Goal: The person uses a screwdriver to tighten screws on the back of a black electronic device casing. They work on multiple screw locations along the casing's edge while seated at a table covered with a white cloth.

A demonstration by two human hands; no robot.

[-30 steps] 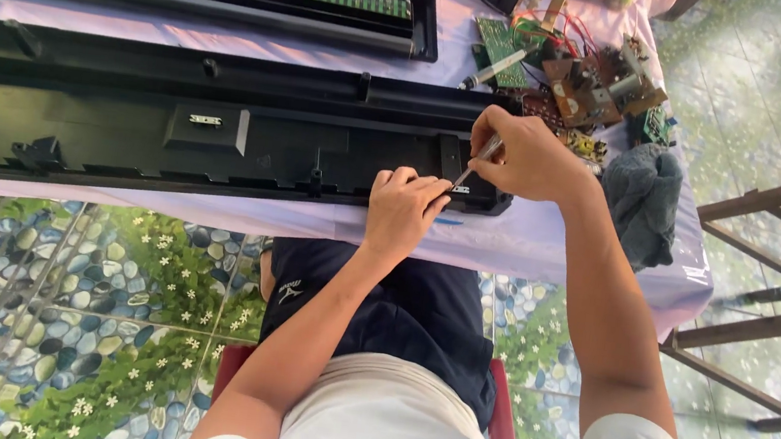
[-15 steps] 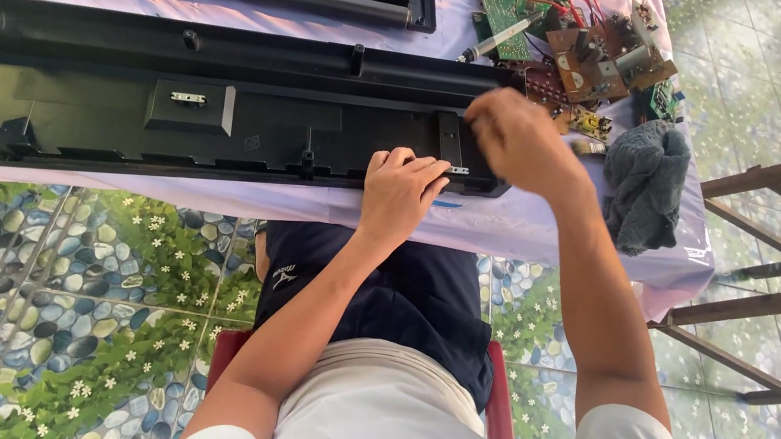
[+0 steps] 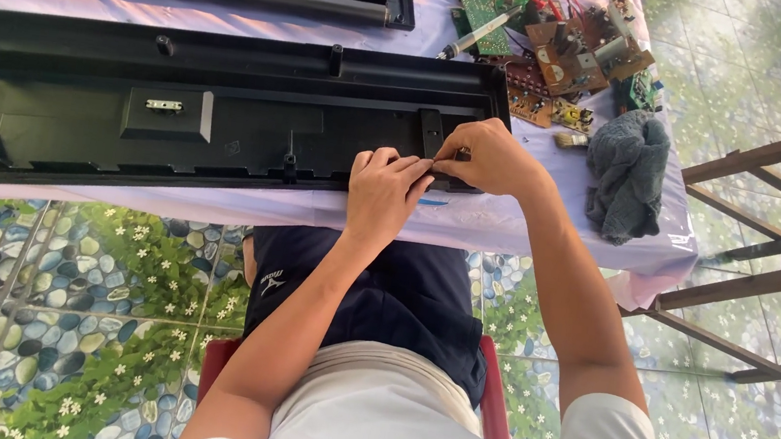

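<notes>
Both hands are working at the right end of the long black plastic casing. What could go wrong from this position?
The black casing lies along the table's near edge; pressure from the left hand and right hand might tip it off. The loose circuit boards and grey cloth lie beside the right forearm, which might knock them. Any small part pinched between the fingers could drop.

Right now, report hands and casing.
Left hand and right hand pinching together at black casing right end. Pinched item hidden. Grey cloth lies apart.
</notes>
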